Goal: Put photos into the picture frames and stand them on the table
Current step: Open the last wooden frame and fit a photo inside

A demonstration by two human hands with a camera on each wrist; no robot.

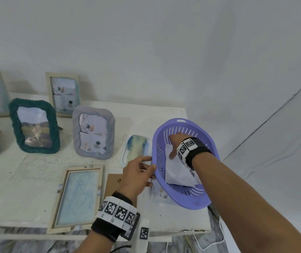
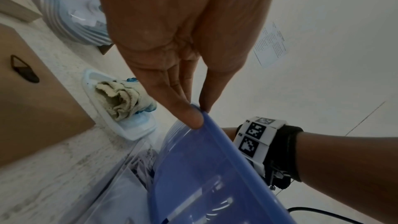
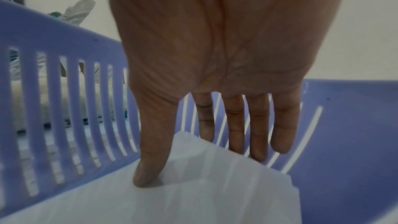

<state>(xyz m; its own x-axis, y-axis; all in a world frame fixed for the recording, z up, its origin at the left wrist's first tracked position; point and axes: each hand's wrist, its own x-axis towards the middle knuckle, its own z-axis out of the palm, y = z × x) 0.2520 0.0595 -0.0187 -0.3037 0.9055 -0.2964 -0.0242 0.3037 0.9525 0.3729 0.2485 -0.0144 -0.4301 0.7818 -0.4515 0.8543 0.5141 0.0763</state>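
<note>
Left hand (image 1: 137, 177) pinching my tilted purple basket (image 1: 197, 201) rim; right hand (image 1: 175, 143) inside, thumb pressing photos (image 1: 178, 173), long axis toward me.

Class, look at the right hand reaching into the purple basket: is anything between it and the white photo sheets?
Nothing visible. The right hand is inside the basket; its thumb already presses on the photo sheets, fingers behind their far edge.

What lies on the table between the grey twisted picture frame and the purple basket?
A small white tray holding a crumpled cloth lies between the grey frame and the purple basket; the head view shows this.
</note>
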